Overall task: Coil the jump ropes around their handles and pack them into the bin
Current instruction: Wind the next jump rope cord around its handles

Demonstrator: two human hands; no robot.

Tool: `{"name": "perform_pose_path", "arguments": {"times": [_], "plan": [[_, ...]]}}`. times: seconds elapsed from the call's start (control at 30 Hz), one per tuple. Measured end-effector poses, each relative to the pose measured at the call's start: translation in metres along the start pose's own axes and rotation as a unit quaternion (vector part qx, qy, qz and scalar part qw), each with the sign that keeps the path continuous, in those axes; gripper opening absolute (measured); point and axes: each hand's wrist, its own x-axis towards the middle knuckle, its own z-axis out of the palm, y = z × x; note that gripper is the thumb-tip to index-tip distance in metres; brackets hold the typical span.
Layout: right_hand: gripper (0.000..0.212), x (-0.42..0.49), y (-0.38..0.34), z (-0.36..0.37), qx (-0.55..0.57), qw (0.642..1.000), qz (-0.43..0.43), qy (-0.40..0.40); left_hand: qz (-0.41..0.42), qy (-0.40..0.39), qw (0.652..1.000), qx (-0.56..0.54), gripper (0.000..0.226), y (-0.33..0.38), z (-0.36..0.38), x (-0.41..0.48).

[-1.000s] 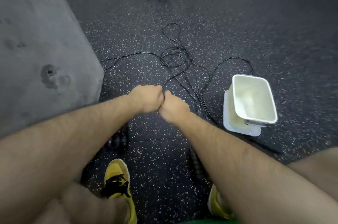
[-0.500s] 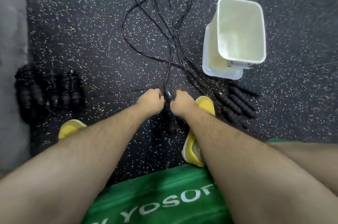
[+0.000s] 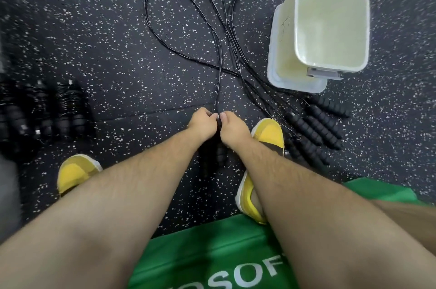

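Closest to us is a green shirt (image 3: 212, 253) with white lettering, and both bare forearms reach out over it towards the floor. Under them we see two yellow shoes, the left shoe (image 3: 75, 171) set apart and the right shoe (image 3: 269, 133) just beside the right wrist.

The left hand (image 3: 203, 122) and right hand (image 3: 232, 123) meet knuckle to knuckle, fingers curled inward and thumbs up. Between them they pinch the top of a black handle pair (image 3: 221, 154). It hangs beneath the wrists, its long axis running from us outward and its cord end pointing away. How far each hand wraps round it we cannot tell.

From the hands the thin black cords (image 3: 219, 64) run straight away and fan into loops across the speckled floor (image 3: 118, 41).

To the right, loose ribbed handles (image 3: 318, 128) lie side by side, angled towards the far left. To the left, blurred, sit wound rope bundles (image 3: 59, 109).

Farthest, at upper right, the pale bin (image 3: 330, 17) stands mouth up, touching a pale lid (image 3: 283, 64) on its left.
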Motion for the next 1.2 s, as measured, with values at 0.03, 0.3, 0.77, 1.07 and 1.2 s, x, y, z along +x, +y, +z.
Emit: {"name": "perform_pose_path", "arguments": {"times": [0.03,0.3,0.77,1.07,1.2], "plan": [[0.037,0.000,0.000,0.002,0.019,1.000,0.003,-0.002,-0.002,0.010,1.000,-0.023,0.023,-0.002,0.001,0.000],[0.022,-0.016,-0.037,-0.018,0.129,0.991,-0.016,0.016,0.030,0.067,0.979,-0.190,0.015,0.014,-0.032,-0.023],[0.026,-0.130,-0.156,-0.101,0.044,0.965,-0.241,0.093,0.170,0.066,0.912,-0.369,0.010,0.090,-0.182,-0.152],[0.013,-0.240,-0.267,-0.192,0.034,0.920,-0.369,0.127,0.302,0.153,0.881,-0.330,0.006,0.157,-0.296,-0.278],[0.027,-0.283,-0.310,-0.227,-0.045,0.860,-0.446,0.243,0.389,0.235,0.862,-0.223,0.005,0.177,-0.344,-0.326]]}}
